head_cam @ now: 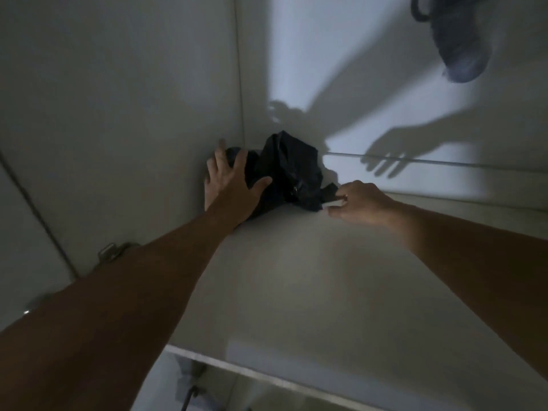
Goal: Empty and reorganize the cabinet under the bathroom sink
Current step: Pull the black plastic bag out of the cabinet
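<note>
— So where is the black plastic bag [284, 170]?

— Deep in the cabinet's back left corner, crumpled on the cabinet floor [296, 286], about twelve o'clock from the camera. It touches the left side wall [118, 114].

— And the hands?

— Left hand [228, 185] lies on the bag's nine o'clock side, fingers spread wide, palm flat against the plastic. Right hand [358, 203] sits at the bag's four o'clock, thumb and fingers pressed together, pinching a loose tail of the bag; something small and pale shows at the fingertips, too blurred to name.

— Anything else around?

— Both hands cast shadows on the lit back wall [326, 69]. At one o'clock, high up, a dark pipe fitting [453, 40] hangs down. At eight o'clock a metal hinge [111, 252] sits on the side wall.
</note>
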{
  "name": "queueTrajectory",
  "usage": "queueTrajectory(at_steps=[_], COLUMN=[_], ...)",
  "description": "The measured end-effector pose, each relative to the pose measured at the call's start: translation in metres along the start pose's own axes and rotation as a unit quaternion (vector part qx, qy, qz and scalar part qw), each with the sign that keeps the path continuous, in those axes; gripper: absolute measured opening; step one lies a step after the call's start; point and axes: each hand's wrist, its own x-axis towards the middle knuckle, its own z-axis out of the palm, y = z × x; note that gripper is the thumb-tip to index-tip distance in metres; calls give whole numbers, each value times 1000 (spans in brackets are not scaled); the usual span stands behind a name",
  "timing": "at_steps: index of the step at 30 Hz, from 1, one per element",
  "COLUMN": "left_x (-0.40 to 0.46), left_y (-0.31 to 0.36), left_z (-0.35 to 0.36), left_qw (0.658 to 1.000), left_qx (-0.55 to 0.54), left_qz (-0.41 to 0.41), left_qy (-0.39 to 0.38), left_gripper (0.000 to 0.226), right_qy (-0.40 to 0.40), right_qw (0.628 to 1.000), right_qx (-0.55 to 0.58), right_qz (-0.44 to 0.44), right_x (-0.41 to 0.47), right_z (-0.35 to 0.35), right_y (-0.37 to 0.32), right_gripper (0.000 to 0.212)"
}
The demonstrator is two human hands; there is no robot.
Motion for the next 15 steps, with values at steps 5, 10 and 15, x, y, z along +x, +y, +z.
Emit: queueTrajectory(at_steps=[5, 10, 15], left_x=[22, 16, 23], left_y=[-32, -53, -61], left_z=[50, 96, 102], left_qw=[990, 988, 988], left_qx=[-95, -79, -114], left_qz=[-64, -61, -34], left_qy=[-81, -115, -103], left_gripper=[100, 90, 52], right_qy=[10, 40, -3], right_qw=[977, 943, 914], right_qx=[184, 327, 407], right_qz=[104, 44, -13], right_x=[51, 105, 152], right_z=[13, 29, 45], right_y=[-6, -24, -43], right_gripper=[89, 89, 103])
